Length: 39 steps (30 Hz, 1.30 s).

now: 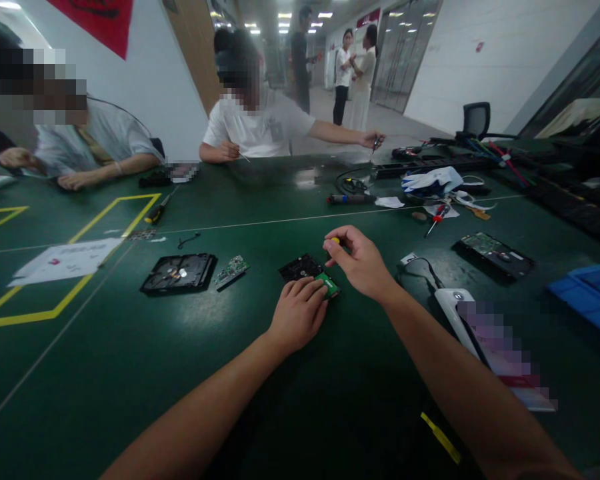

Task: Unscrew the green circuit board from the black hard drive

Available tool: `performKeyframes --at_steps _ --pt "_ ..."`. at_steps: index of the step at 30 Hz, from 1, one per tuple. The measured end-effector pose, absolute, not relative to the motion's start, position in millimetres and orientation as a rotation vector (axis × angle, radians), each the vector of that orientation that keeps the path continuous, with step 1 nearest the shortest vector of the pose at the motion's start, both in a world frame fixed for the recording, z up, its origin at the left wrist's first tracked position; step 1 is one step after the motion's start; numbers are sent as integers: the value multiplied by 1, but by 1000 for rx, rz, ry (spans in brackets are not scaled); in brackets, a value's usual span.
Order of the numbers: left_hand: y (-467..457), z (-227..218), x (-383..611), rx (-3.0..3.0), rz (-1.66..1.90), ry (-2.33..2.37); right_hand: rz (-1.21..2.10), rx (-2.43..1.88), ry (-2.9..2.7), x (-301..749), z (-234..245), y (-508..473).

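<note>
In front of me a small black hard drive (300, 267) with a green circuit board (331, 285) lies on the table. My left hand (300, 313) is closed over its near side, fingers resting across the board's edge and holding the drive down. Just above and to the right, my right hand (356, 261) pinches a small tool with a yellow end (335, 240); its shaft is hidden by the fingers. Left of the drive lie a loose green circuit board (233, 272) and a larger black hard drive (180, 273).
Another hard drive (495, 255), a blue bin (590, 297) and a white power bank (455, 310) with a cable lie to my right. A red screwdriver (437, 219), gloves (433, 180) and an electric screwdriver (351, 199) are farther back. Two people sit across the table.
</note>
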<state>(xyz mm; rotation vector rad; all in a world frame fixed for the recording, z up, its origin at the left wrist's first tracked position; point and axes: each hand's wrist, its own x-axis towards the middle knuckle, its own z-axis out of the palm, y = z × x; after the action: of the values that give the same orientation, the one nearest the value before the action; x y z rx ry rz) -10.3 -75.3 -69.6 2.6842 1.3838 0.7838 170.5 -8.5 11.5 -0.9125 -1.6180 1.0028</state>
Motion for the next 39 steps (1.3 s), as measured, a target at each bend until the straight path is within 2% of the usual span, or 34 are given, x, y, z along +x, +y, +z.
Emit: performKeyframes --at_steps 10,27,34,39 --pt "-75 -69 -10 2686 791 1385 1191 -818 -1547 168 12 -8" --pt "-75 -69 -10 2689 791 1378 1150 -878 -1482 169 17 -9" --pt "-76 -69 -10 2681 786 1381 1017 -971 -1553 170 15 -9" --pt "-76 -68 -10 2677 775 1387 1146 -883 -1536 168 17 -11"
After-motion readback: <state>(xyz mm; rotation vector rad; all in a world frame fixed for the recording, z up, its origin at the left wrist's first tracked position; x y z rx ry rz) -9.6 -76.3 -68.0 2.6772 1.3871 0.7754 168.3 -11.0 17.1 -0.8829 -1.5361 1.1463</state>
